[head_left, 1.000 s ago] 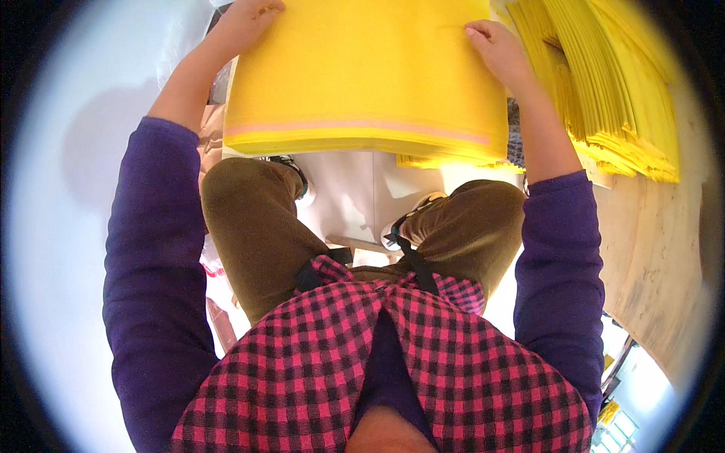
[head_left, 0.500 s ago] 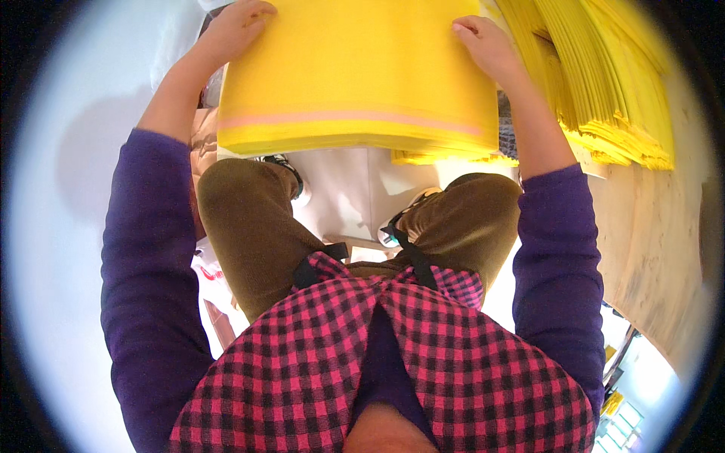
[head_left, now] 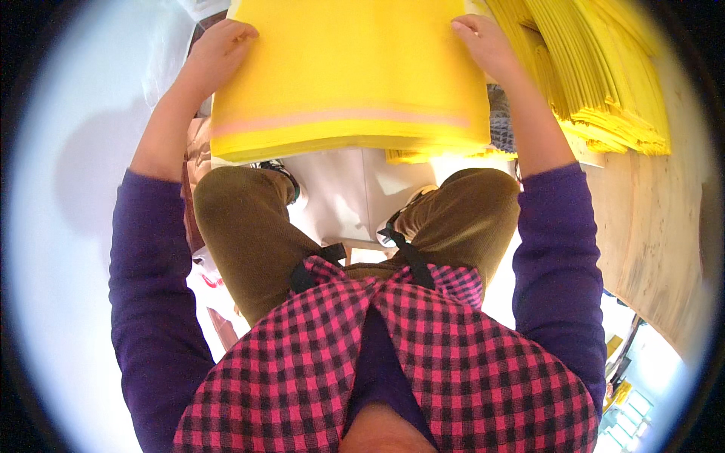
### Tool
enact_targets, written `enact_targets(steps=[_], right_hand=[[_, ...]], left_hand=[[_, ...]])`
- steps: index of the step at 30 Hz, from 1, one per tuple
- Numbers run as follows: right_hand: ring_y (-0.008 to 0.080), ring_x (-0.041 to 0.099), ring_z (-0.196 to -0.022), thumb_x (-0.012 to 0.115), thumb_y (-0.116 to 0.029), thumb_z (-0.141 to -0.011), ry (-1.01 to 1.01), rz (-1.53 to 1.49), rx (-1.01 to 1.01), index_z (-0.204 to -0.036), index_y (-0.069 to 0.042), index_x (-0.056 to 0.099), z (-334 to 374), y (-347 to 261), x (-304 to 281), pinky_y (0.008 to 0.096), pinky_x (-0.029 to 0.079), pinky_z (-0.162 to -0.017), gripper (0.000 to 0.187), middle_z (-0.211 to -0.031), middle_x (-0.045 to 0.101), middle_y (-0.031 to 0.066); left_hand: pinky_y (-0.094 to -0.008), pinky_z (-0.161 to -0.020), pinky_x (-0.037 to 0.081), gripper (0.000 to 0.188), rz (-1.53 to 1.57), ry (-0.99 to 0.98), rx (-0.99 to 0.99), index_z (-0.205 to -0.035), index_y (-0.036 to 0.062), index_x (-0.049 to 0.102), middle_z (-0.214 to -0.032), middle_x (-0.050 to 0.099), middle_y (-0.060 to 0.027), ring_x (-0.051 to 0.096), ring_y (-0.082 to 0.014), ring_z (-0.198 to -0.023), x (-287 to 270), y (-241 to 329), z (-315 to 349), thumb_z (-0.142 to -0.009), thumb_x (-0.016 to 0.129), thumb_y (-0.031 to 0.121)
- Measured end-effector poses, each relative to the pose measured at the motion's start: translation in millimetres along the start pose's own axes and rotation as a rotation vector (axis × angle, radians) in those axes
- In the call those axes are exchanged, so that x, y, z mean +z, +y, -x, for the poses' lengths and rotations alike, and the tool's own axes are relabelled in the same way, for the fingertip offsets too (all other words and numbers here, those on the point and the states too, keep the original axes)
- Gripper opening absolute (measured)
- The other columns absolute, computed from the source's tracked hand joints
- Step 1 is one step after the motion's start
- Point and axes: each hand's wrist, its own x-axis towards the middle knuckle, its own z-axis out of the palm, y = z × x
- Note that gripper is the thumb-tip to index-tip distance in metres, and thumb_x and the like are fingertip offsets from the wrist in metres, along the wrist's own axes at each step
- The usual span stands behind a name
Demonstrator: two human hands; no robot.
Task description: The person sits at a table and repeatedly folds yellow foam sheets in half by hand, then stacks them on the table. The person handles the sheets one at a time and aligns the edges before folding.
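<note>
In front of my knees is a thick stack of flat yellow sheets [head_left: 347, 72], with a pale pink strip across its near end. My left hand [head_left: 224, 51] is at its left side, fingers curled in at the edge. At the right side, my right hand [head_left: 481, 44] has its fingers bent against the stack, thumb side toward the top sheet. Both hands hold the stack by its sides. Some fingertips are hidden or blurred, and the far end of the stack runs out of the picture.
More yellow pieces [head_left: 574, 68] are piled in layers at the right on a wooden tabletop [head_left: 642, 226]. Other yellow edges [head_left: 423, 156] show below the stack. Brown paper [head_left: 198, 143] is by my left knee, and a pale wall [head_left: 83, 249] stands at the left.
My left hand has come slightly nearer and to the left along the stack's side. The stack has shifted a little left. The right hand has hardly moved.
</note>
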Motion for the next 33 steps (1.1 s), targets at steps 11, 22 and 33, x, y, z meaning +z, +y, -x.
enact_targets(steps=[11,22,33], right_hand=[[0.0298,0.059,-0.1,0.052,-0.029,-0.091,-0.022,0.08,-0.124,-0.103,0.0,0.062,-4,6,6,0.0365,0.045,-0.087,0.033,-0.102,0.063,0.0159],[0.0348,0.057,-0.102,0.054,-0.029,-0.088,0.004,0.131,-0.309,-0.101,0.0,0.064,33,-6,13,0.0401,0.044,-0.089,0.033,-0.107,0.061,0.0185],[0.0353,0.056,-0.1,0.052,-0.029,-0.089,-0.039,0.075,-0.336,-0.101,0.002,0.063,54,0,2,0.0401,0.044,-0.089,0.035,-0.107,0.061,0.0193]], left_hand=[[-0.0353,-0.088,0.044,0.017,0.039,-0.014,-0.12,-0.098,-0.0001,0.058,-0.099,0.06,-0.0141,0.057,-0.0298,-0.096,7,2,-1,-0.083,0.054,0.007],[-0.0376,-0.083,0.045,0.014,-0.035,-0.026,0.039,-0.095,0.0017,0.058,-0.096,0.06,-0.0129,0.057,-0.0321,-0.093,1,21,29,-0.083,0.052,0.006],[-0.0384,-0.084,0.045,0.017,-0.009,-0.08,0.01,-0.097,0.0019,0.059,-0.097,0.06,-0.0138,0.057,-0.0335,-0.094,-15,32,46,-0.085,0.05,0.009]])
